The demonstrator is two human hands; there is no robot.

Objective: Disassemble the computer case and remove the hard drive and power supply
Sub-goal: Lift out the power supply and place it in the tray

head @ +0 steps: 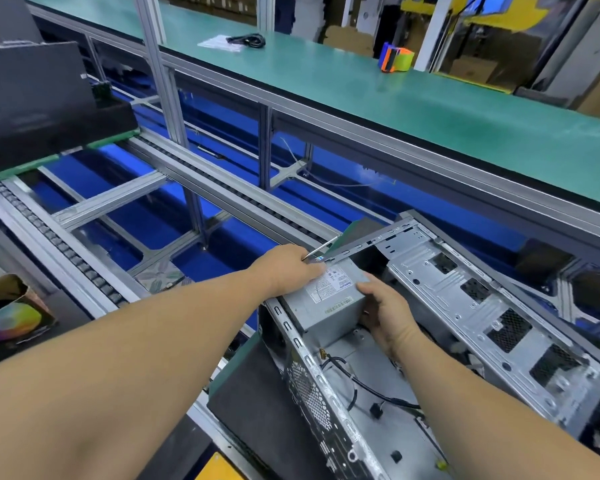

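The computer case [465,327] is lying open on its side at the near right of the conveyor line [174,188], its side panel off and its bare metal interior facing up. The power supply [326,299], a grey box with a white label on top, is sitting in the far left corner of the case, against the perforated rear wall. The left hand [291,268] is resting on the far left top edge of the power supply, its fingers curled around a thin metal tool, seemingly a screwdriver [321,249], whose shaft is pointing away toward the upper case rim. The right hand [385,310] is gripping the right side of the power supply, thumb lying on the top edge and fingers wrapping down its side face. Black cables [371,389] are trailing across the case floor below the unit. A hard drive cannot be identified in this view. Across the line, a green workbench [430,109] is carrying a coiled black cable [248,40] on a clear bag and an orange and green tape dispenser [395,58]. At the far left, another black computer case [42,109] is sitting on a green pallet on the rollers.
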